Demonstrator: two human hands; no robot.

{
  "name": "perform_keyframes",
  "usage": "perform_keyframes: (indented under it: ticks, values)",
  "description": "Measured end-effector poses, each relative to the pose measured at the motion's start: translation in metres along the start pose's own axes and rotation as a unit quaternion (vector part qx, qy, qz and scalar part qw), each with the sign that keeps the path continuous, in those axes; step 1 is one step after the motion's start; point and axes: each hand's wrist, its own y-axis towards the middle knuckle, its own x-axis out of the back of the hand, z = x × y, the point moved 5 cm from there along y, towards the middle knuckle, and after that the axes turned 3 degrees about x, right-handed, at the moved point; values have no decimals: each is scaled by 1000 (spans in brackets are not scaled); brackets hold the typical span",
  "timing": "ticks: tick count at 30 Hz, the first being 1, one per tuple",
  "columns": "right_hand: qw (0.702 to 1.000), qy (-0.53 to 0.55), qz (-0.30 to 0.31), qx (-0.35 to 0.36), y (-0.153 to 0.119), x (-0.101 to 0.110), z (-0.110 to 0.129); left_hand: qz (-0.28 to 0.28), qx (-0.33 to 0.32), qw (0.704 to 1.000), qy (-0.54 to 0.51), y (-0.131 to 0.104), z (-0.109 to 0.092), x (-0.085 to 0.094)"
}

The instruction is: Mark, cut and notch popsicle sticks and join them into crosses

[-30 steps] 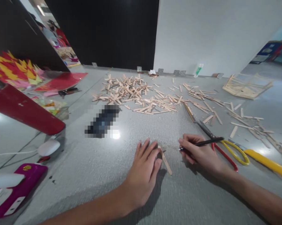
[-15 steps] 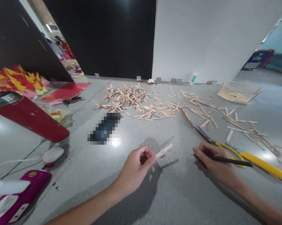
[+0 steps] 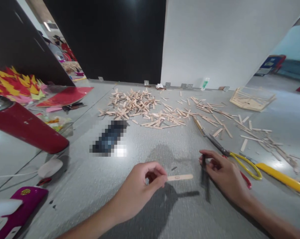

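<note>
My left hand (image 3: 146, 186) pinches one end of a wooden popsicle stick (image 3: 181, 177) between thumb and fingers. A small rectangle is drawn on the stick, which points right above the grey surface. At the right, my right hand (image 3: 223, 172) has its fingertips around a thin black pen (image 3: 204, 172). The pen is smeared by motion and points downward. Beside that hand lie scissors with yellow handles (image 3: 247, 164), and a red-handled tool (image 3: 246, 180) shows partly from beneath it. A tiny dark piece (image 3: 174, 168) lies just behind the stick.
Heaped popsicle sticks (image 3: 135, 103) lie at the back, more scattered right. A yellow-handled cutter (image 3: 281, 177) is at right, a stick frame (image 3: 251, 99) behind it. At left are a red flask (image 3: 32, 127), a white mouse-like object (image 3: 50, 167), a purple box (image 3: 25, 205) and a pixelated dark object (image 3: 110, 137).
The popsicle stick has turned from slanting upward to nearly level and come nearer. The pen has swung from nearly level to upright in my right hand, uncovering a red handle.
</note>
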Motion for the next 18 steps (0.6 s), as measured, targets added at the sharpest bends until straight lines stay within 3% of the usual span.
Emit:
perform_keyframes:
  ticks: [2, 8, 15, 18]
  values:
    - [999, -23, -3, 22, 2, 0, 1, -2, -26, 996, 82, 3, 6, -6]
    - [994, -78, 20, 79, 12, 15, -6, -51, -114, 978, 165, 9, 19, -23]
    - [982, -181, -43, 32, 37, 70, -60, -68, -223, 944, 235, 3, 21, -29]
    - [980, -200, -18, 11, 41, 86, -75, -60, -251, 931, 259, -1, 22, -32]
